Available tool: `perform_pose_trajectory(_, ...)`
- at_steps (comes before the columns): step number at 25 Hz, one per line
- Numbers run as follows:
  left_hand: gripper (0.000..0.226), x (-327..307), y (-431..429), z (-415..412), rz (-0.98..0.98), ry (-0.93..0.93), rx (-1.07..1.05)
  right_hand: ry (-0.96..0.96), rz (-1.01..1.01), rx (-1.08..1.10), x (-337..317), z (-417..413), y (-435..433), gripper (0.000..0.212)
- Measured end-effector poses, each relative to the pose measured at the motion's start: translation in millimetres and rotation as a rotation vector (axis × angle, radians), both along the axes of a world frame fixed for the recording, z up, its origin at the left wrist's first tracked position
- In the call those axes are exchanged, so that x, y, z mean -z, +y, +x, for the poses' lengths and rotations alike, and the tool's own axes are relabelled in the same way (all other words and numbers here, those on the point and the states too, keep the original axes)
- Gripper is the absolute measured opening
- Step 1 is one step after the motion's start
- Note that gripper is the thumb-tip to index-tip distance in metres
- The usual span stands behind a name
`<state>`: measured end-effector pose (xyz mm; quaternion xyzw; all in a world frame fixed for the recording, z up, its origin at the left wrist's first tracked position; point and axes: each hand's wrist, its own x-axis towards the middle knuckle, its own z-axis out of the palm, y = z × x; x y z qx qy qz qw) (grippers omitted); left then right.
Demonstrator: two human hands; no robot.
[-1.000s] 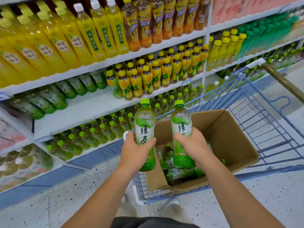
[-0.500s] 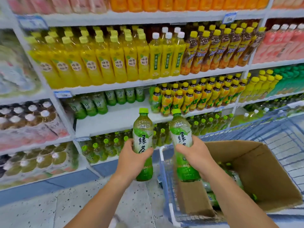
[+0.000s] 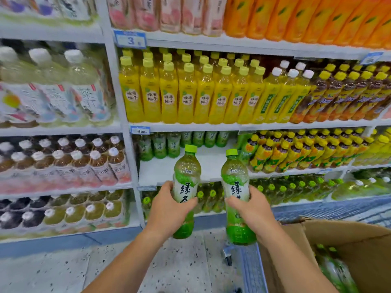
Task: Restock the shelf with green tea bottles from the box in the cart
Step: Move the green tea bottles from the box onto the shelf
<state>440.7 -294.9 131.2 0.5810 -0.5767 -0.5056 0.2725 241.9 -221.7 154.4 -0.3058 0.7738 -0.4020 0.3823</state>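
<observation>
My left hand (image 3: 169, 208) grips one green tea bottle (image 3: 186, 178) upright, and my right hand (image 3: 254, 210) grips a second green tea bottle (image 3: 234, 182) beside it. Both bottles have green caps and white-and-green labels. I hold them in front of the white shelf (image 3: 203, 166), whose front half is bare. A row of green tea bottles (image 3: 173, 144) stands at the back of that shelf. The cardboard box (image 3: 347, 240) sits at the lower right in the cart (image 3: 251, 269), with several green bottles (image 3: 332, 263) inside.
Yellow drink bottles (image 3: 190, 96) fill the shelf above. Yellow-capped bottles (image 3: 296, 151) stand to the right of the bare shelf space. A white upright (image 3: 129, 157) bounds it on the left, with other drinks beyond. More green-capped bottles (image 3: 281, 189) sit on the shelf below. Speckled floor lies underneath.
The view has swung left and up toward the shelves. Both hands have carried their bottles away from the box and closer to the half-bare shelf. The cart and box have slid to the lower right.
</observation>
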Motion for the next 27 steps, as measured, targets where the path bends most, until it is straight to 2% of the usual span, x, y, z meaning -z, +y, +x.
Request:
perform_pose_trajectory(9, 0.043, 21, -51, -7, -0.056, -0.010, -0.095, 0.006, -0.102, -0.067, 31, -6, -69, 0.027)
perform_pose_trajectory(15, 0.047, 73, -97, -28, -0.162, -0.003, -0.105, 0.019, -0.214, -0.069, 91, -27, -110, 0.029)
perform_pose_trajectory(21, 0.037, 130, -150, -48, -0.332, 0.024, -0.047, 0.061, -0.372, -0.068, 157, -45, -165, 0.034)
perform_pose_trajectory(27, 0.037, 203, -189, -76, -0.477, 0.133, -0.091, 0.073, -0.525, -0.013, 227, -50, -220, 0.038)
